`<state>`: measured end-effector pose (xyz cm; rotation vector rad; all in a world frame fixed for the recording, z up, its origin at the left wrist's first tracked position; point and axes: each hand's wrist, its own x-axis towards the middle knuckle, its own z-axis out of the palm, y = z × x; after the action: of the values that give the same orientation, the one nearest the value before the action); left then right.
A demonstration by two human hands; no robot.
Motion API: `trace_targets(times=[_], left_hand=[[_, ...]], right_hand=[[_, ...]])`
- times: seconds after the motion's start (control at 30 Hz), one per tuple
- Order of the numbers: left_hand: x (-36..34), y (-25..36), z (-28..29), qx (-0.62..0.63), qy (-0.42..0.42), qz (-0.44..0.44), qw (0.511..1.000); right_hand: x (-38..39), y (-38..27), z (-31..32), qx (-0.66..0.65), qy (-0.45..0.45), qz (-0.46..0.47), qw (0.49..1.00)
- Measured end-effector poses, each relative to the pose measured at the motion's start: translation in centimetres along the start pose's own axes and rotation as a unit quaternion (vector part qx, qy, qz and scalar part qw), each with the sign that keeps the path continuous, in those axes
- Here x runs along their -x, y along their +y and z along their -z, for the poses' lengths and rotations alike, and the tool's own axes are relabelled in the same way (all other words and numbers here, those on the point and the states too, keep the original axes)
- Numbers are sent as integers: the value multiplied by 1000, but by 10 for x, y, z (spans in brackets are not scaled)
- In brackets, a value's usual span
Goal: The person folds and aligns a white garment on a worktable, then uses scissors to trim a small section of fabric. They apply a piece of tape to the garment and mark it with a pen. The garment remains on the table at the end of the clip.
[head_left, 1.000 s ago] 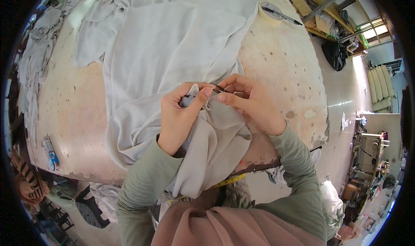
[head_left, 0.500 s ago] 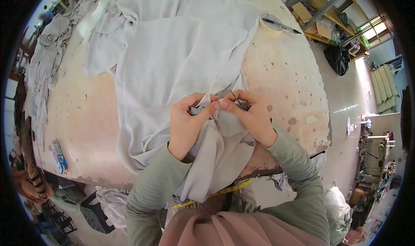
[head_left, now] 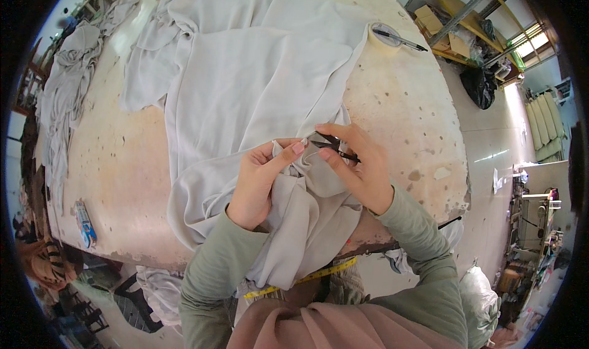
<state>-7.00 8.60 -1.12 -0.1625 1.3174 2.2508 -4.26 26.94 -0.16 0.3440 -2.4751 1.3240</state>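
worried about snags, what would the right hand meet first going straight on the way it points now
The right hand points leftward with the dark snips, so probably the pale grey cloth pinched at the fingertips of the left hand; depth there is hard to judge.

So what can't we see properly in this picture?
All in the head view:
1. Part of the black snips: covered by fingers of the right hand.
2. Some fingers of the left hand: hidden by its own thumb and the pale grey cloth.
3. The cloth's far end: cut off by the top edge.
4. Marks on the yellow tape measure: too small.
5. What's in the black bag: hidden by the bag.
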Motion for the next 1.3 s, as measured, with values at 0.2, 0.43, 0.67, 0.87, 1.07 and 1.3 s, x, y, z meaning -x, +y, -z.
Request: trace_targets(times=[0.2,0.43,0.67,0.87,1.07,1.3], left_hand=[[0,0,2,22,-11,14,1000],[0,0,2,26,-18,14,999],[-1,-1,3,-25,-9,-16,1000],[-1,-5,4,-136,2,-83,987],[-2,-8,2,-200,18,-119,972],[-2,-9,0,-190,26,-113,975]], right_hand=[[-1,4,-3,73,5,65,995],[0,7,-3,95,8,79,992],[-2,11,-4,94,17,110,989],[0,15,-1,216,10,205,955],[2,16,-5,140,5,130,982],[0,19,-4,-243,-133,-239,931]])
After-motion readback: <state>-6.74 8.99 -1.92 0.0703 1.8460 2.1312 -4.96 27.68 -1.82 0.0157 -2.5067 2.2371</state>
